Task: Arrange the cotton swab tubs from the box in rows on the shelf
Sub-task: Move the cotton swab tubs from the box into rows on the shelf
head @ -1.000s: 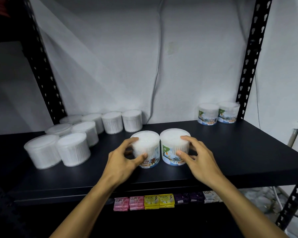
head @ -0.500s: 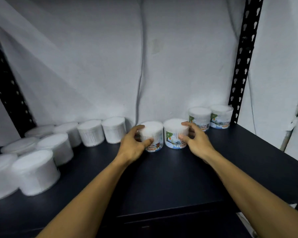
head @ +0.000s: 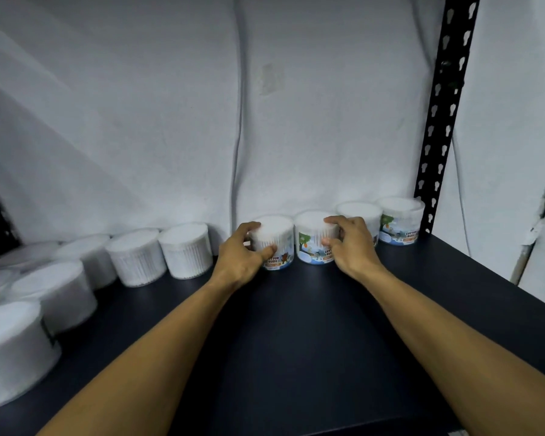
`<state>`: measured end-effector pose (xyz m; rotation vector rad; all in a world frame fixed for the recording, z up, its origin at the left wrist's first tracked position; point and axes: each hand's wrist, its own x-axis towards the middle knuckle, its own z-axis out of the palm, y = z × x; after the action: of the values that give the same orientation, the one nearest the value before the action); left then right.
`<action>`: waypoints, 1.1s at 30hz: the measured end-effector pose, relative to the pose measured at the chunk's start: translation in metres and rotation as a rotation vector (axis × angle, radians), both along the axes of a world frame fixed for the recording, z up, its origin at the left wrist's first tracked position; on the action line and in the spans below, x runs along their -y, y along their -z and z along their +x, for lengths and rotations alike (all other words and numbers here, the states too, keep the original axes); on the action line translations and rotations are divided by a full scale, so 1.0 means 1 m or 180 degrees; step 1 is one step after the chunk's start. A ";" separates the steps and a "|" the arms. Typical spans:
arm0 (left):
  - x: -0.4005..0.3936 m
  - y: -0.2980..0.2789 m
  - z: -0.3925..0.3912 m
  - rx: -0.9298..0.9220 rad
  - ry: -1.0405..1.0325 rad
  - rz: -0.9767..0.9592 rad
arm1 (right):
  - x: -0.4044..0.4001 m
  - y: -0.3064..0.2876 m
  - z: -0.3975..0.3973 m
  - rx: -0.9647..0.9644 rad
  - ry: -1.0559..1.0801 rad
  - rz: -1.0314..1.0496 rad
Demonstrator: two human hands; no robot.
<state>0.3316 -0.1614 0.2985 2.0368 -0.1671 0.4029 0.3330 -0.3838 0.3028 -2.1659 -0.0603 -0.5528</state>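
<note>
At the back of the shelf [head: 296, 325], the left hand [head: 238, 258] gripped one labelled tub [head: 276, 240]; the right hand [head: 351, 247] gripped its neighbour [head: 312, 239], fingers curled round both.

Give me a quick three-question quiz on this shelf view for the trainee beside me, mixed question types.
1. True or false: the left hand and the right hand each hold a tub.
2. Multiple choice: the four tubs with printed labels facing the camera stand (A) at the shelf's front edge, (B) along the back wall near the right upright, (C) stacked in a pile.
3. Fill in: the plain-sided tubs sit to the ____ of the left-hand tub.

Key
1. True; the right hand's grip is on the right-hand tub.
2. B
3. left
</note>
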 end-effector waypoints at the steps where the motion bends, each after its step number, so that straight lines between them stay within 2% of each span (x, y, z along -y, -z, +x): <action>1: 0.001 0.001 0.002 0.0005 -0.0011 -0.0014 | 0.000 0.000 0.002 0.0011 0.0041 -0.0053; 8: 0.006 0.000 0.013 -0.0049 -0.0043 -0.0032 | -0.001 -0.005 0.003 0.0107 0.0121 -0.0576; 28: 0.008 -0.002 0.009 0.0012 -0.0075 0.0252 | -0.002 -0.002 0.004 0.0128 0.0248 -0.1384; 30: 0.009 -0.004 0.006 0.0057 -0.0162 0.0507 | -0.002 -0.002 0.002 0.0150 0.0342 -0.1745; 33: 0.012 -0.009 -0.003 0.0232 -0.0705 0.1855 | -0.004 -0.006 -0.002 0.0194 0.0620 -0.2405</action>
<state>0.3289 -0.1732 0.3077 2.6282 -0.1106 0.6209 0.3309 -0.3800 0.3085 -2.9084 -0.1047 -0.7981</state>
